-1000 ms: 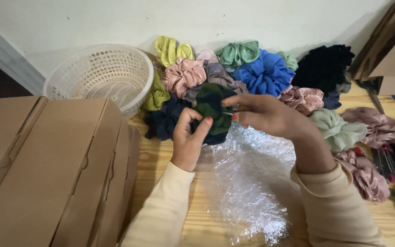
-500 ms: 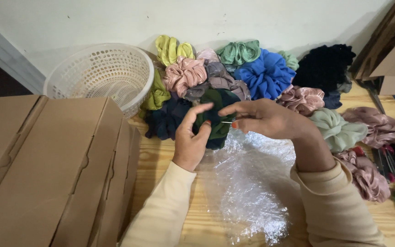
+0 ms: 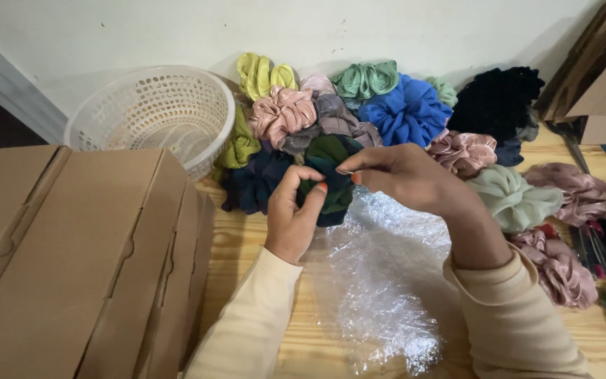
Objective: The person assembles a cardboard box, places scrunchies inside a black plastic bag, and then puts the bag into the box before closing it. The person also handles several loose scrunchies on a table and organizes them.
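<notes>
Dark green fabric scrunchie held above the clear plastic wrap. We note our left hand has shifted its grip lower; right hand stays pinching the top edge, both closed on it.

Both arms wear long cream-coloured knit sleeves, soft and slightly ribbed at the cuffs, entering from six o'clock. The sleeves end at the wrists, leaving the bare left hand and the bare right hand uncovered. The left thumbnail carries orange-red polish. No rings, watch or bracelets show.
</notes>
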